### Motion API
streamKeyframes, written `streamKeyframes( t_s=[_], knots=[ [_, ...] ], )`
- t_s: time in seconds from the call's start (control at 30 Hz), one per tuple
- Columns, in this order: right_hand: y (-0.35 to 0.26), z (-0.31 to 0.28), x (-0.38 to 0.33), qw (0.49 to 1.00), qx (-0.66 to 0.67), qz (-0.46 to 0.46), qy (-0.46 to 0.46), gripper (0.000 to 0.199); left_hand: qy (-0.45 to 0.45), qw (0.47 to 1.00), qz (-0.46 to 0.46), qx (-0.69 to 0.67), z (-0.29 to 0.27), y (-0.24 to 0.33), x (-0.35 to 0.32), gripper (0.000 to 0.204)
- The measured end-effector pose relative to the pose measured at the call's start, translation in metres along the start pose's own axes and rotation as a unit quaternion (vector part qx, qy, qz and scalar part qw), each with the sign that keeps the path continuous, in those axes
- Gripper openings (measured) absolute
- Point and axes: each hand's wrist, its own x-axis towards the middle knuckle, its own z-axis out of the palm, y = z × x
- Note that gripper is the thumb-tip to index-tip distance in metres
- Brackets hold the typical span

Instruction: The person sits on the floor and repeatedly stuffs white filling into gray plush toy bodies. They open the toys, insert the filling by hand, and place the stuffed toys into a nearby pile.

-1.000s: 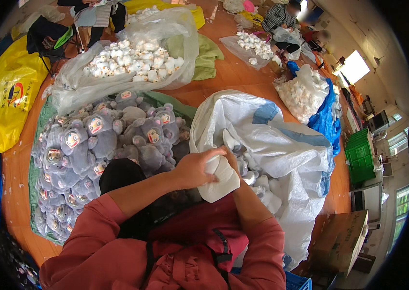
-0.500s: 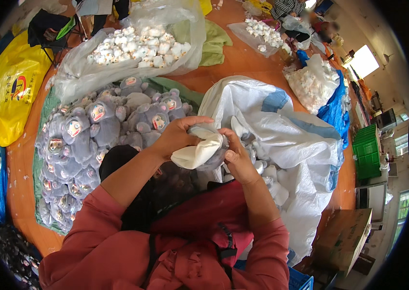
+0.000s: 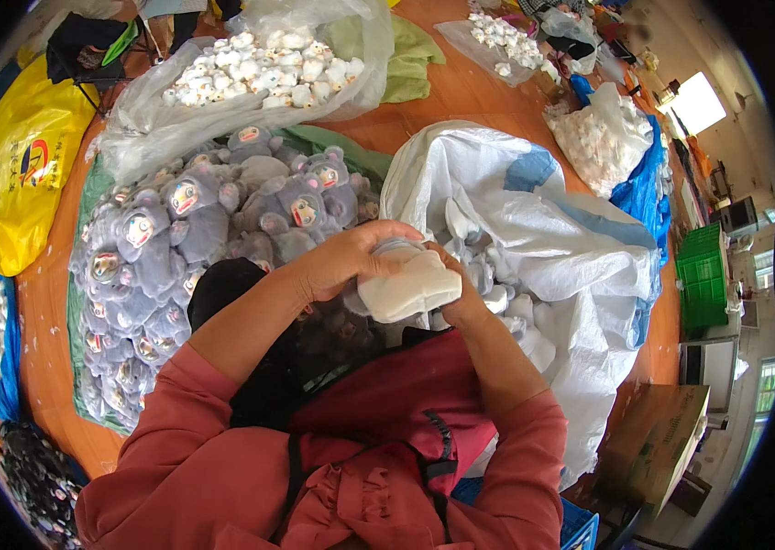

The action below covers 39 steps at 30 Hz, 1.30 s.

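Note:
Over my lap, both hands grip a grey and cream plush piece, its cream side bulging toward me. My left hand wraps it from the left with the thumb pressed on top. My right hand closes on its right edge, the fingertips partly hidden behind it. Beyond my left arm lies a heap of grey plush dolls with printed faces. Just right of my hands, a white woven sack gapes around loose grey and white plush pieces.
Clear plastic sheeting holds many small white pieces at the back. A yellow bag lies far left. To the right are a stuffed clear bag, a green crate and a cardboard box.
The plush piece has turned and shifted slightly right, showing a fuller cream face. My right hand has moved lower along its edge, and my left thumb now presses on top.

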Motion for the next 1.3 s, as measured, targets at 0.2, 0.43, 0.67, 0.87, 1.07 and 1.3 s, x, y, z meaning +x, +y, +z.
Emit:
streamKeyframes(
  t_s=[0.2,0.43,0.67,0.87,1.07,1.3],
  knots=[
    [-0.003,-0.007,0.010,0.993,-0.069,0.079,0.053,0.035,0.018,0.905,0.065,0.420,0.027,-0.012,-0.010,0.082],
    [-0.006,0.006,0.003,0.990,-0.104,0.095,-0.023,0.040,0.090,0.973,0.044,0.206,0.014,-0.021,-0.004,0.074],
    [-0.031,0.017,-0.022,0.977,0.083,0.142,-0.133,0.080,0.097,0.993,-0.066,0.014,0.002,-0.002,-0.011,0.074],
    [-0.020,0.027,-0.011,0.986,-0.051,0.145,-0.067,0.087,0.119,0.982,-0.048,0.142,0.005,-0.005,-0.009,0.075],
    [-0.018,0.043,-0.004,0.986,-0.067,0.152,0.006,0.058,0.104,0.990,-0.063,-0.077,-0.007,-0.016,-0.008,0.073],
    [-0.005,0.022,0.010,0.989,-0.084,0.089,0.084,0.051,0.115,0.981,-0.008,-0.155,-0.007,-0.010,-0.003,0.073]
  ],
)
